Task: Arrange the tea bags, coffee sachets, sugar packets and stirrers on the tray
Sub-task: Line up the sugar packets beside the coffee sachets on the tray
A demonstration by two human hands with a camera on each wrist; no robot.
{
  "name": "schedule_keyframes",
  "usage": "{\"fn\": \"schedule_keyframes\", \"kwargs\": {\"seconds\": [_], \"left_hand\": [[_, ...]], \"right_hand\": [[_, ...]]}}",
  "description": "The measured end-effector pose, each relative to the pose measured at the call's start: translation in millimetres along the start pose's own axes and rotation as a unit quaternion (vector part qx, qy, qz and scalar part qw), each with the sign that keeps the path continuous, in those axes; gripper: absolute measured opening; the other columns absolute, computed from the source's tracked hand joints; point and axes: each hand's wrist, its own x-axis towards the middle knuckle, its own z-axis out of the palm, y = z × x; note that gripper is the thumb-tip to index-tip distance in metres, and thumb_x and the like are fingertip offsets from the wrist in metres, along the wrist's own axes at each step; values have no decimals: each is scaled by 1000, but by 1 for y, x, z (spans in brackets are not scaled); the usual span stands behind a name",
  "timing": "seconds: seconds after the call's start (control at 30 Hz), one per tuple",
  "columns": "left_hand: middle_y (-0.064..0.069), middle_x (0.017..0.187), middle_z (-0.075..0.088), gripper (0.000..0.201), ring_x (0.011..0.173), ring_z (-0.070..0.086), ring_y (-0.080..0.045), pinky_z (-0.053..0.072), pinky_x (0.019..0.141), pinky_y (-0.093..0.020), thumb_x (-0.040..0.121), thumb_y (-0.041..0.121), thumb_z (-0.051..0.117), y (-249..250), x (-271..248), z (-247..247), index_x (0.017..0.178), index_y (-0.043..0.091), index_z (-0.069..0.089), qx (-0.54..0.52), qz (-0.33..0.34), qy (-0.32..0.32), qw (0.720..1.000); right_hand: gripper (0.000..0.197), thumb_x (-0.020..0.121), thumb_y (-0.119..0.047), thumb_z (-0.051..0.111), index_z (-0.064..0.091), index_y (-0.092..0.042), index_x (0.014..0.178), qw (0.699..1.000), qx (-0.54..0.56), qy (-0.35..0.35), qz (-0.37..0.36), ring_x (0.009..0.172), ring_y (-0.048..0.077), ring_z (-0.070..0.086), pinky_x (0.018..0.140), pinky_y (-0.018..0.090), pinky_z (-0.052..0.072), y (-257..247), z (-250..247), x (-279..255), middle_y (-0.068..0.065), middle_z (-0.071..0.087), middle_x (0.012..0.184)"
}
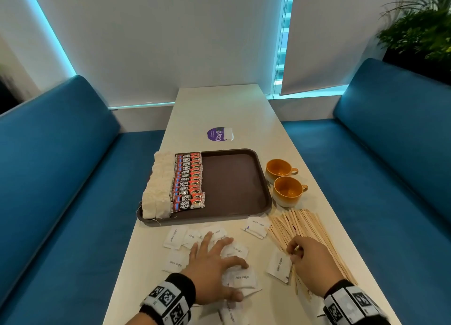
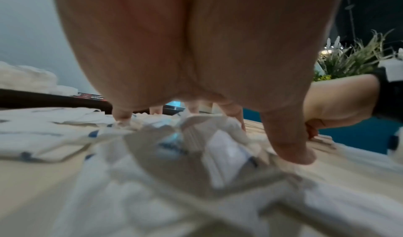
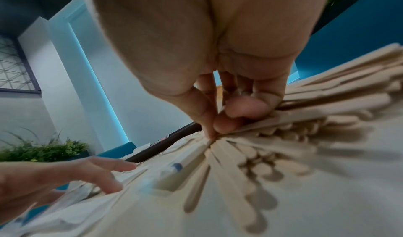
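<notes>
A brown tray (image 1: 231, 183) holds a row of white tea bags (image 1: 158, 185) along its left edge, with a row of red coffee sachets (image 1: 189, 182) beside them. White sugar packets (image 1: 244, 278) lie scattered on the table in front of the tray. My left hand (image 1: 214, 258) is spread palm down over them, its fingertips pressing on packets (image 2: 226, 147). To the right, wooden stirrers (image 1: 305, 224) fan out in a loose pile. My right hand (image 1: 296, 251) has its fingers curled at the pile's near left edge. In the right wrist view its thumb and forefinger (image 3: 216, 130) pinch stirrers (image 3: 327, 106).
Two orange cups (image 1: 280, 171) (image 1: 289, 190) stand right of the tray, just behind the stirrers. A purple round sticker (image 1: 216, 134) lies further back on the narrow white table. Blue benches (image 1: 61, 178) flank both long sides. The tray's right half is bare.
</notes>
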Motion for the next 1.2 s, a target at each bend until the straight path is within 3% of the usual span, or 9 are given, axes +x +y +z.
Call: {"fn": "schedule_keyframes", "kwargs": {"seconds": [0.13,0.27,0.37,0.5,0.6,0.73,0.93,1.03,1.2], "left_hand": [[17,165,10,59,155,-14,-21,-2,123,-57,81,73,59,16,25,-11,133,49,44,-8,33,69,997],[12,169,0,82,156,-10,-22,3,125,-52,86,70,56,35,55,-13,154,43,19,28,25,60,998],[9,169,6,77,156,-2,-26,4,125,-52,87,70,53,33,56,-14,153,44,23,59,19,62,996],[9,160,23,63,152,8,-24,7,124,-51,88,69,51,17,38,-12,145,45,39,51,24,57,997],[8,146,39,46,143,22,-23,18,119,-48,93,62,48,14,29,-17,135,42,51,26,21,62,998],[5,125,53,22,126,41,-21,39,106,-38,101,33,50,22,44,-30,122,29,56,-45,23,152,987],[-3,140,44,62,131,36,-27,38,109,-42,88,37,71,31,70,-28,142,20,45,52,-26,106,993],[-7,135,42,62,128,35,-30,38,108,-43,87,44,71,32,75,-27,138,18,47,70,-52,99,991],[-4,130,38,47,122,36,-27,39,106,-42,85,32,68,33,76,-28,128,21,50,47,-35,105,993]], "right_hand": [[28,101,-20,55,66,-39,83,999,-34,-8,-6,85,4,53,69,18,41,-5,1,-1,-13,54,95],[24,103,-26,52,62,-45,93,999,-39,-10,-6,86,4,52,76,20,48,-9,1,-1,-16,51,98],[8,98,-40,61,61,-42,105,999,-37,-33,-9,92,2,53,82,19,47,-15,-2,-4,-16,49,104],[52,76,-62,75,57,-44,122,991,-95,-91,-28,100,4,53,88,23,48,-15,-2,-5,-19,43,111],[46,76,-57,79,62,-42,116,988,-115,-88,-56,100,4,50,93,26,50,-22,1,-9,-21,41,108],[27,79,-45,81,62,-39,97,988,-106,-81,-78,102,5,46,93,27,48,-31,1,-13,-19,46,104],[35,86,-35,74,55,-41,116,985,-115,-73,-109,110,5,47,97,27,47,-35,6,-15,-19,52,112],[40,89,-30,71,52,-40,122,985,-108,-76,-109,110,7,45,95,25,45,-33,10,-12,-19,51,111],[28,91,-28,68,60,-35,117,984,-117,-79,-108,109,10,43,93,26,45,-32,14,-5,-14,50,108]]}}
